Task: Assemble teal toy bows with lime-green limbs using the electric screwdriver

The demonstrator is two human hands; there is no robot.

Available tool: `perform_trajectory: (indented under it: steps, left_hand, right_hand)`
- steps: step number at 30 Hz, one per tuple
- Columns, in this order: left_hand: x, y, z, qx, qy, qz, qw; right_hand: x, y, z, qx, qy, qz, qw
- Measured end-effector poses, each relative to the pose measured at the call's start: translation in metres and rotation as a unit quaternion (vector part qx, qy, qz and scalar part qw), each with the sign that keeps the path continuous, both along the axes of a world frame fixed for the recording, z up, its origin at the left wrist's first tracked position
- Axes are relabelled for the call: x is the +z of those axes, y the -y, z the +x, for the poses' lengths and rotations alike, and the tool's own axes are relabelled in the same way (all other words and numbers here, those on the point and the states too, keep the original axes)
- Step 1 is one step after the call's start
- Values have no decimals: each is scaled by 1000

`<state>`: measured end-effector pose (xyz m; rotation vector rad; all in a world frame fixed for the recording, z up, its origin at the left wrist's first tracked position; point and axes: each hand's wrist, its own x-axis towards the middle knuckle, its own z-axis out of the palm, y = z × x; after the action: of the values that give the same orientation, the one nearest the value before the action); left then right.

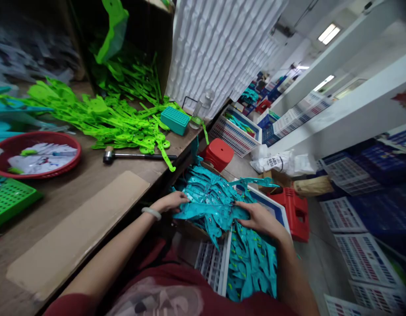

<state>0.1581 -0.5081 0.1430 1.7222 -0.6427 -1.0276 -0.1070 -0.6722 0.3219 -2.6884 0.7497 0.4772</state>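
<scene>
Both hands are at a pile of teal molded plastic parts (206,182) heaped in a box beside the bench. One long teal plastic part (203,211) lies across the near side of the pile. My left hand (172,202), with a pale bracelet on its wrist, is closed on that part's left end. The thumb and fingers of my right hand (259,218) pinch its right end. Below my right forearm, a white crate holds more teal parts (251,263) with small yellow-green spots.
Left is a bench with green plastic parts (120,118), a hammer (140,156), a red basket (76,158), a cardboard strip (81,232), a teal block (175,120) and a bottle (203,107). Red stools (219,153) and stacked crates (364,256) stand on the floor.
</scene>
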Motion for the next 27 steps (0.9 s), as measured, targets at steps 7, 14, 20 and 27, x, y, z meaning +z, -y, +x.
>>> perform_trajectory:
  steps: [7,14,20,27]
  left_hand:
    - [-13,13,4,64,43,-36,996]
    - [-14,13,-5,68,93,-18,993]
    - [3,12,18,153,102,22,983]
    - [44,-26,-7,-28,-38,-13,999]
  right_hand:
    - [-37,23,-5,-66,77,-46,994]
    - [-49,8,4,-72,40,-21,996]
    - [-47,5,-1,-51,41,51,997]
    - [-5,-9,0,45,73,140,986]
